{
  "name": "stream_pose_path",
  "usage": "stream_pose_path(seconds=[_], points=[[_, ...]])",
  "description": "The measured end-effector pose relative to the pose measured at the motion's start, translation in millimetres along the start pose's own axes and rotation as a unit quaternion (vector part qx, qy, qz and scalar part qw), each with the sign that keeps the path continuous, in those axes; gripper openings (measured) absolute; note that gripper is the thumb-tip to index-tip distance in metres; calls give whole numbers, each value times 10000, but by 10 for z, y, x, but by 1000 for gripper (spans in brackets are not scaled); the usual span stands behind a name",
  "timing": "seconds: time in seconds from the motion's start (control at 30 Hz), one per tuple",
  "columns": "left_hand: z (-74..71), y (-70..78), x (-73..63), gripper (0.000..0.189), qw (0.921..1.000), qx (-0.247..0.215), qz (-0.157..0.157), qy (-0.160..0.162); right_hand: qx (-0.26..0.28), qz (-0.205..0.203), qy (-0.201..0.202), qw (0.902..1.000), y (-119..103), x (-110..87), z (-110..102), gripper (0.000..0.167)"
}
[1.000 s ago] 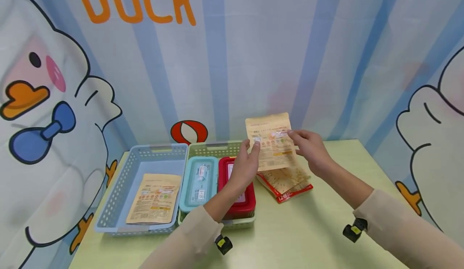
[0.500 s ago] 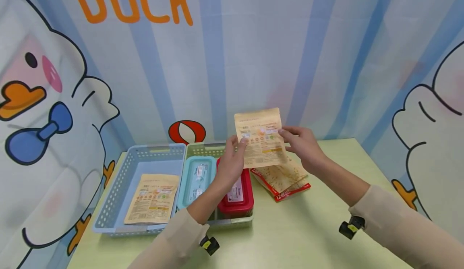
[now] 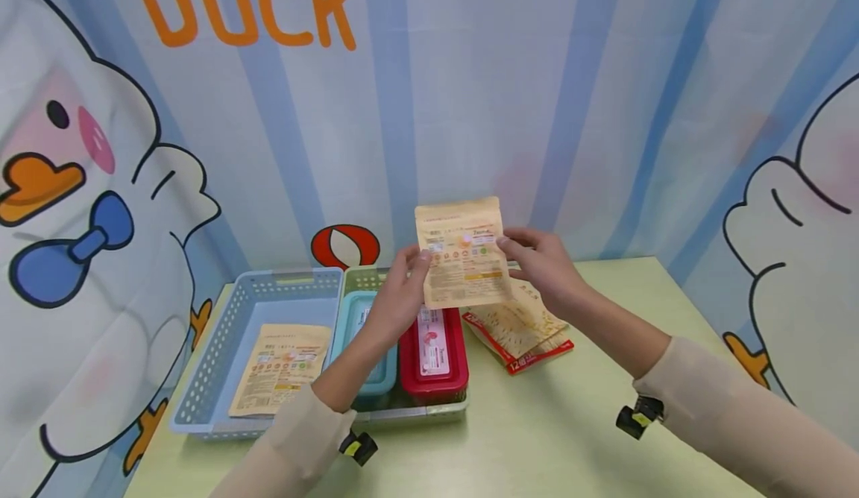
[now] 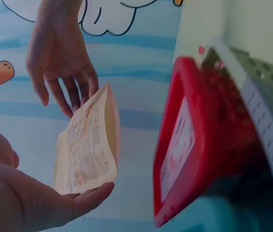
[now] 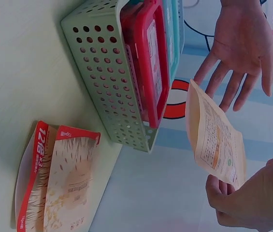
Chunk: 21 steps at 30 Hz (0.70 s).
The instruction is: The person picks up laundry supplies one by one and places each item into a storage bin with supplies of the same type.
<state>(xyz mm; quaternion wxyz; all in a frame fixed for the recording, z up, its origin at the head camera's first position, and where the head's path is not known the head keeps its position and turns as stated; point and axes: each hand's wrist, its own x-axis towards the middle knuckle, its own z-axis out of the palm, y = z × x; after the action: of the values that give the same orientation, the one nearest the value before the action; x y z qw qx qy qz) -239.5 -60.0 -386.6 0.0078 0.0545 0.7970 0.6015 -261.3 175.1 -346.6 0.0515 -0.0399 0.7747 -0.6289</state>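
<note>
A flat tan pouch (image 3: 464,270) printed with text and small icons is held up between both hands, above the red-lidded box. My left hand (image 3: 394,297) holds its left edge, thumb at the front and fingers behind. On the opposite edge, my right hand (image 3: 549,268) pinches it, thumb tip on the printed face. From the left wrist view, the left fingers (image 4: 95,195) run beneath the pouch's corner. Another pouch (image 3: 278,364) of the same look lies in the blue basket (image 3: 201,379) at left.
A green basket (image 5: 97,63) holds a red-lidded box (image 3: 432,356) and a teal-lidded box (image 3: 352,326), partly behind the left arm. To its right, red-edged packets (image 5: 73,179) overlap on the pale green table (image 3: 537,438). A duck-printed curtain (image 3: 470,110) hangs behind.
Both hands have carried the tan pouch leftward and slightly up, away from over the red-edged packets. The baskets, boxes and other packets have stayed in place.
</note>
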Motion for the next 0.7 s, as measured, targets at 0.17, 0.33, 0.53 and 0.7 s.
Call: stream_pose_path(seconds=[0.17, 0.33, 0.53, 0.7], points=[[-184, 66, -2, 69, 9988, 434, 204, 18, 90, -126, -64, 9999, -42, -3, 56, 55], [-287, 111, -14, 72, 9971, 719, 251, -16, 220, -297, -32, 9993, -62, -13, 118, 53], [-419, 107, -18, 71, 9956, 905, 231, 20, 274, -472, -73, 9985, -93, -24, 249, 52], [-584, 104, 3, 74, 9939, 1076, 245, -19, 389, -565, -115, 9976, -127, -17, 386, 51]])
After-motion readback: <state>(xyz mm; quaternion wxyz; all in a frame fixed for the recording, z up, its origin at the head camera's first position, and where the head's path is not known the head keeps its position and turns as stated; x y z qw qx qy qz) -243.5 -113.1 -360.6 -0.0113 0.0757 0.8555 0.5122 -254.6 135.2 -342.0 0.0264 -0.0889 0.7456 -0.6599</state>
